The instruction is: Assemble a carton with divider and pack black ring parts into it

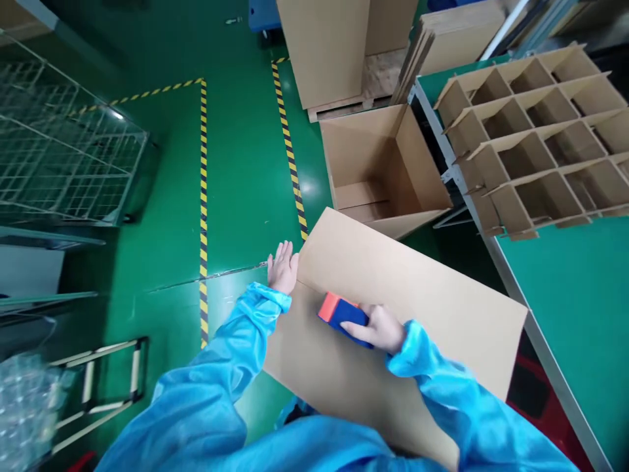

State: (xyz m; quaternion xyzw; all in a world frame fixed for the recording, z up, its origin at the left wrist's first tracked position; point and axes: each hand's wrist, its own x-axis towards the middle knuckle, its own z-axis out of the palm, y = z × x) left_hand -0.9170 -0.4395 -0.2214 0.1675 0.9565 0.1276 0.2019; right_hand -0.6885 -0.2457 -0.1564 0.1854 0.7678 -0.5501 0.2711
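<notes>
Shown are two hands, left hand [284, 267] and right hand [381, 328], one tape dispenser [343, 311], three cartons [417, 288], one divider grid [535, 131].

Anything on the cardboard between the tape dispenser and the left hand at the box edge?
Nothing visible. The right hand holds the orange-and-blue tape dispenser on the large brown cardboard box. The stretch of cardboard from it to the left hand, open at the box's left edge, is bare.

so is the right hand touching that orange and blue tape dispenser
Touching. The head view shows the right hand wrapped over the tape dispenser, closed on its blue body with no gap.
</notes>
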